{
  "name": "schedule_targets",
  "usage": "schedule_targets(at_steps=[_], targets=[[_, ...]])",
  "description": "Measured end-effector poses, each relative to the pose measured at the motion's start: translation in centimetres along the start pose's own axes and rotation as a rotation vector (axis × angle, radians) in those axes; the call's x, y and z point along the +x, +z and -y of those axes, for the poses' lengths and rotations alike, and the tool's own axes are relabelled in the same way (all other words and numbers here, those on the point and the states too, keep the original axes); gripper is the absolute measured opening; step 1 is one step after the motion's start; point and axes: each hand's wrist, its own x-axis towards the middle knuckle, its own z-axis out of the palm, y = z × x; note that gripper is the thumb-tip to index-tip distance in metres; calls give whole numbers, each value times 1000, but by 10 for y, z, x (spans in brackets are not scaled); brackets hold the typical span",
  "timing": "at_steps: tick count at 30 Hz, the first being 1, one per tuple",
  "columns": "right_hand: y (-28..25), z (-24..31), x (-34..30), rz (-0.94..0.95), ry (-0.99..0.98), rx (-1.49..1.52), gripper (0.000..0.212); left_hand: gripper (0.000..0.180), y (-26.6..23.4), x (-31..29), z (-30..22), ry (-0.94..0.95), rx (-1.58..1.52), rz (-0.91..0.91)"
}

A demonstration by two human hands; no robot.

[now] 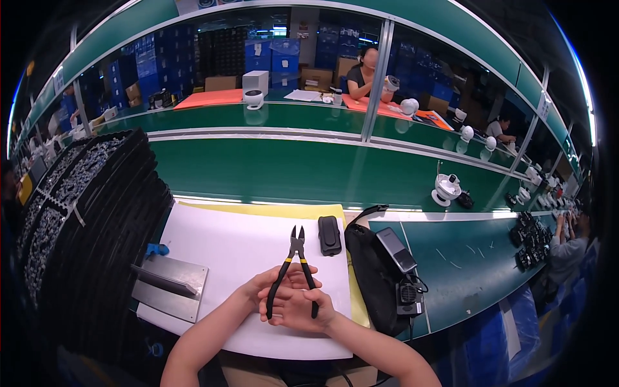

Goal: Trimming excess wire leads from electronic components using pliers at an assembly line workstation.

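A pair of diagonal cutters (296,246) with black handles and yellow bands points away from me, its jaws and handles spread apart. My right hand (300,309) is closed round the handles, fingers at the left one and thumb by the right one. Just behind it, my left hand (278,278) reaches across with its fingers stretched out behind the handles, partly hidden by them and by my right hand. Both hands are above a white sheet (225,242) on the bench. A small black case (329,235) lies beyond them to the right.
Stacked black trays (109,213) of small parts rise at the left. Near them sit a metal plate with a raised bar (171,287) and a blue clip (157,249). A black bag (367,277) and a grey device (395,249) lie right. Across the bench, a person (367,77) handles a white device.
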Motion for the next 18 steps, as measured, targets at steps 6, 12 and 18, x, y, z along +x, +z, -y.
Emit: schedule_targets(at_steps=[6, 12, 18], targets=[[-11, -5, -1, 46, -15, 1, 70, 84, -1, -1, -2, 13, 6, 11], [-17, -6, -2, -184, -124, -4, 37, 62, -6, 2, 0, 90, 19, -72], [-10, -6, -1, -57, -120, -43, 29, 62, -4, 2, 3, 88, 33, -5]])
